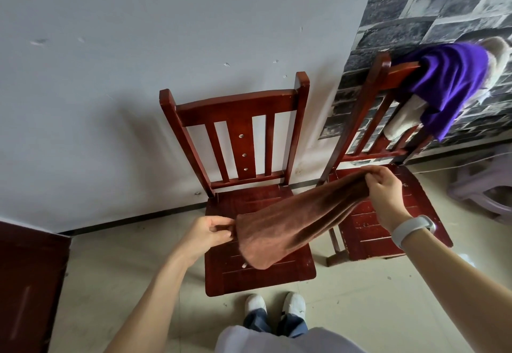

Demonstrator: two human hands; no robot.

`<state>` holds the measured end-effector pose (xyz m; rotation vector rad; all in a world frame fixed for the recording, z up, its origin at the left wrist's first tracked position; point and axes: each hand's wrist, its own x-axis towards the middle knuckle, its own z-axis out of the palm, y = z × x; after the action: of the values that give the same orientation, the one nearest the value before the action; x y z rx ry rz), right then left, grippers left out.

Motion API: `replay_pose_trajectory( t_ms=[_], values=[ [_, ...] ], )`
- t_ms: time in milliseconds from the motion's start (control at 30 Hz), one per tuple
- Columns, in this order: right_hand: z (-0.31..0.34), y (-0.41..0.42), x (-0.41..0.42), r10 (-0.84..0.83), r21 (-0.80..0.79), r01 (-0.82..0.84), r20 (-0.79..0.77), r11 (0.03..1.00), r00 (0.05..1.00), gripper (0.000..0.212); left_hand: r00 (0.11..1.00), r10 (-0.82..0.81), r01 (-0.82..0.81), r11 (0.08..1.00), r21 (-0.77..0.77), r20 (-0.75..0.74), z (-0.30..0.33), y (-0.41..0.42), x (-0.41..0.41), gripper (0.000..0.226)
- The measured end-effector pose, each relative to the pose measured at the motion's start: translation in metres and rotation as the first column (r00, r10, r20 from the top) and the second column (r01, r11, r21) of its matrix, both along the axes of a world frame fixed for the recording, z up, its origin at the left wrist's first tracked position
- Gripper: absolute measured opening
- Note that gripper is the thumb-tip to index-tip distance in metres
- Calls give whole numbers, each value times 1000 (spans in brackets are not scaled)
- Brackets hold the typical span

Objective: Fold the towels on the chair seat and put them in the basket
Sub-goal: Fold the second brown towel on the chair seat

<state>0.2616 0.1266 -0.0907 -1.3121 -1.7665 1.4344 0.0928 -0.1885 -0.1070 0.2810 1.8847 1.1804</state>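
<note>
The person stands in front of the near chair [249,208] and holds a brown towel [291,222] up in the air above its seat. The left hand [206,235] pinches one end of the towel, out over the left side of that seat, with its fingers and thumb closed together on the cloth. The right hand [386,189] pinches the other end, higher up and off to the right of the near chair, and its fingers are curled tight on the cloth too. The towel hangs between the two hands and sags in the middle, and its low part droops close to the seat. I think the hands are held wide apart so the towel is pulled long and straight, because that makes it easy to fold. It looks doubled over along its length, but I cannot be sure. A second chair [388,230] stands just to the right of the near chair. A purple cloth [448,84] and a pale cloth [404,120] hang over its back, likely just parked there out of the way. No basket shows near the near chair, so the towel cannot go in yet. A white band [412,228] sits on the right wrist.
</note>
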Motion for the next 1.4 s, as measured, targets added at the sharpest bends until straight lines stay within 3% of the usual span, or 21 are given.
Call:
replay_pose_trajectory(
  t_ms=[67, 167, 267, 400, 467, 633, 767, 867, 1000, 1133, 1233, 1400],
  values=[
    [-1, 3, 1, -26, 18, 26, -2, 1000, 1000, 23, 996, 82, -82, 997, -10, -32, -3, 2, 0, 23],
    [-4, 7, 6, -55, 31, 54, 16, 998, 998, 20, 954, 140, -162, 985, -62, -266, -7, 4, -3, 14],
    [-8, 9, 11, -19, 49, 16, 65, 999, 998, 19, 828, 11, -140, 972, -188, -561, -12, 2, -10, 7],
    [-11, 5, 14, 53, 122, -67, 115, 990, 992, 16, 689, -79, -114, 970, -215, -720, -13, 1, -15, 7],
    [-11, 2, 17, 81, 173, -106, 142, 979, 987, 16, 691, -84, -76, 979, -187, -718, -10, -2, -17, 5],
    [-7, -4, 29, 236, 231, -287, 223, 930, 946, 26, 710, -110, 3, 988, -154, -695, -7, -15, -14, 29],
    [-21, -18, 42, 416, 170, -540, 465, 824, 782, 32, 732, -80, -11, 992, -128, -677, -14, -26, -7, 20],
    [-39, -30, 59, 467, 148, -655, 587, 741, 662, 22, 787, -77, 0, 992, -124, -612, -23, -40, 6, 14],
    [-51, -44, 77, 388, 291, -640, 597, 711, 702, 7, 886, 98, -144, 987, -68, -453, -34, -55, 31, 8],
    [-57, -55, 82, 347, 352, -575, 533, 739, 772, 3, 805, 256, -314, 949, -19, -535, -45, -61, 49, 2],
    [-65, -59, 75, 300, 357, -538, 542, 764, 785, 6, 727, 294, -392, 920, -24, -621, -56, -58, 47, 12],
    [-99, -55, 36, 321, 280, -555, 583, 783, 746, 16, 730, 306, -451, 887, -96, -611, -86, -40, 15, 21]
  ],
)
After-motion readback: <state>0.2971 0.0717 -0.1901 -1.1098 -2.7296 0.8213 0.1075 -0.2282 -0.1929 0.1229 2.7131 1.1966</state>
